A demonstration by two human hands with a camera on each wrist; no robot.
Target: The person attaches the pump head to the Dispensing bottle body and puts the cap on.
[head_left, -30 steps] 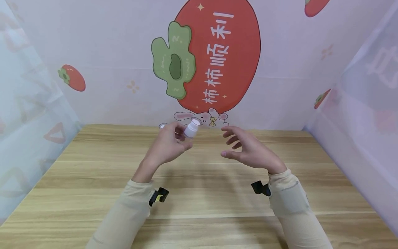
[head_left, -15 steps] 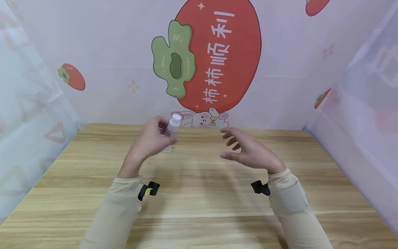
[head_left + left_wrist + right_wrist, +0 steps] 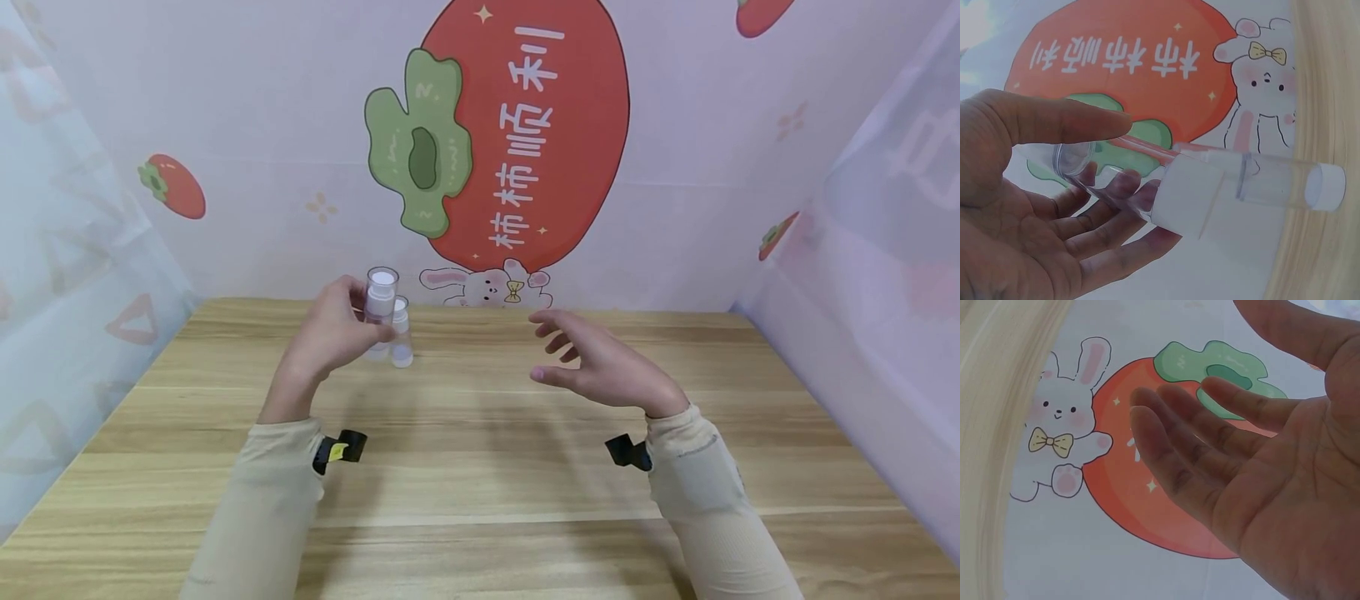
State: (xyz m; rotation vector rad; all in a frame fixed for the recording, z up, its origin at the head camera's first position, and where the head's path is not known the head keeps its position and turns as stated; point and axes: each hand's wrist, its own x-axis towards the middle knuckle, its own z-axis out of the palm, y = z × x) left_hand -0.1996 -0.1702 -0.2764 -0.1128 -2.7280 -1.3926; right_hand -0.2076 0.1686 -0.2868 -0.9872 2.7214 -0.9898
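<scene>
My left hand [image 3: 330, 329] holds a small clear bottle [image 3: 381, 302] upright, thumb on one side and fingers on the other. It has a white pump under a clear cap, and in the left wrist view its white base [image 3: 1188, 197] appears raised off the table. Right beside it, a similar clear bottle [image 3: 402, 343] stands on the table near the back wall. Whether the two bottles touch, I cannot tell. Over on the right, my right hand [image 3: 600, 358] hovers above the table with loosely bent fingers and holds nothing; its palm shows in the right wrist view.
The wood-grain table [image 3: 480, 500] runs back to a printed cloth wall [image 3: 262, 242] with a large red persimmon and a rabbit. Cloth sides stand at left and right. Each wrist carries a small black camera [image 3: 351, 446].
My left hand has moved left with the bottle, which has gone from tilted to upright. The standing bottle, mostly hidden before, now shows beside it. My right hand has hardly moved.
</scene>
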